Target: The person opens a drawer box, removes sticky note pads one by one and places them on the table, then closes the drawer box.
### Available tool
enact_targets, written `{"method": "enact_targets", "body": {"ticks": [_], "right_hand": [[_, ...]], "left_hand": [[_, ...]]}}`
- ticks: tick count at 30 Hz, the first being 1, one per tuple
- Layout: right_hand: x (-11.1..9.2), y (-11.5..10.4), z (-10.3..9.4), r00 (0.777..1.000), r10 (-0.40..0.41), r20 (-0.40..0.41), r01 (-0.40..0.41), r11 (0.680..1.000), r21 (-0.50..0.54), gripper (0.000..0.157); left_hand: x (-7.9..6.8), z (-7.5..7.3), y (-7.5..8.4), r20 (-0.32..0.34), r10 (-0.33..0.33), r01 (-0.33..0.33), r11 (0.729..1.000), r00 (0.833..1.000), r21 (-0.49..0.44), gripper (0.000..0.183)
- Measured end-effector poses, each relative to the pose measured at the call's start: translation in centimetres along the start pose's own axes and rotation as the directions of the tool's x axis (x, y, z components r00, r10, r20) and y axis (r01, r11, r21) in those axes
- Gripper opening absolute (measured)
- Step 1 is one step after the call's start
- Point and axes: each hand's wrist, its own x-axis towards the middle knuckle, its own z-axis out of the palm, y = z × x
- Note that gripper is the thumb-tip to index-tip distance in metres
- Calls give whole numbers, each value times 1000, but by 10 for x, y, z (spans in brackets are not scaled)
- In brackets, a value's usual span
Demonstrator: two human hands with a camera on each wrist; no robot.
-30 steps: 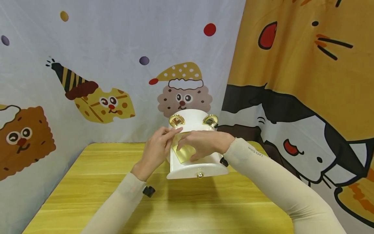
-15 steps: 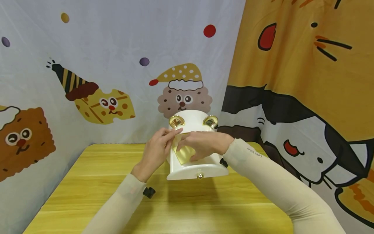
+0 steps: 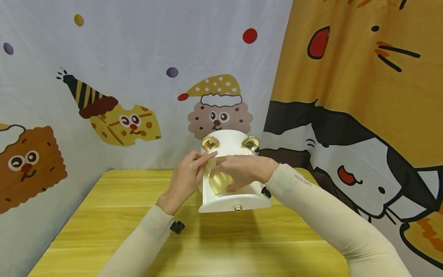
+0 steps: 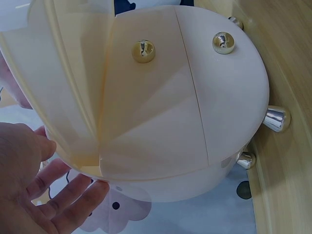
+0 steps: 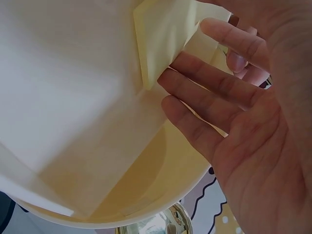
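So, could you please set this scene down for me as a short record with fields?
Container: white cabinet on a wood-patterned table
Drawer state: top drawer pulled out, gold knob on its front
Contents: yellow pad inside the drawer
Left hand: at the cabinet, beside the open drawer
Right hand: in the drawer, fingers at the pad's edge; grip unclear
Backdrop: cartoon-print cloth

The yellow pad [image 3: 220,183], seen within the white drawer [image 3: 221,204], now sits slightly further toward the right hand [image 3: 242,168] than in either earlier head view. Its left corner is drawn inward, its left edge runs steeper, and more of the white floor shows beside that edge. The head view itself is displaced marginally: the whole scene lies slightly further right.
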Motion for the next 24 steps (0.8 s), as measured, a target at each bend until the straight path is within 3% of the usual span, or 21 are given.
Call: {"method": "enact_targets", "body": {"ticks": [5, 14, 24], "right_hand": [[-1, 0, -1, 1000, -1, -11, 1, 1000, 0, 66], [-4, -1, -2, 1000, 5, -29, -5, 1000, 16, 65], [-10, -4, -7, 999, 4, -53, -4, 1000, 9, 64]], "left_hand": [[0, 0, 1, -21, 18, -18, 1000, 1000, -2, 46], [0, 0, 0, 16, -10, 10, 1000, 1000, -2, 46], [0, 1, 0, 12, -3, 3, 1000, 1000, -3, 46]]}}
